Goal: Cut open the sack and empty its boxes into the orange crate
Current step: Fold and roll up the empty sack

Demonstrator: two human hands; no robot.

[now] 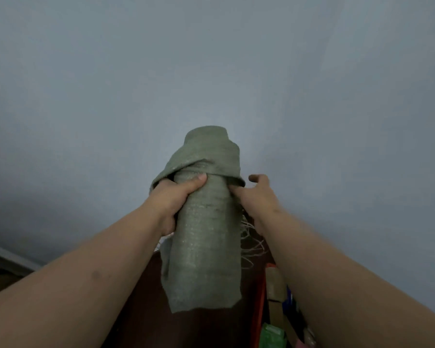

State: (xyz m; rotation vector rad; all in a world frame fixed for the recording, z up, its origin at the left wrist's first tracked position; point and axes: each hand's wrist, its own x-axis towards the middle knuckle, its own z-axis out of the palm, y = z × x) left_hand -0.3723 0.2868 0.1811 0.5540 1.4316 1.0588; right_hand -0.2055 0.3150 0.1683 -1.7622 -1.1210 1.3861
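A grey-green woven sack [204, 237] is rolled into an upright tube, held up in front of a pale wall. Its top end is folded over like a cap. My left hand [172, 197] grips the roll from the left, thumb across the front. My right hand [255, 197] pinches the folded edge on the right side, with one finger sticking out. Frayed pale threads [253, 239] hang from the sack's right edge. Below, a strip of the orange crate [260, 302] shows, with brown, green and pink boxes [276, 292] inside it.
A plain blue-grey wall [211, 71] fills most of the view. A dark brown surface [141, 310] lies beneath the sack. A pale skirting strip [8, 257] and dark floor show at the lower left.
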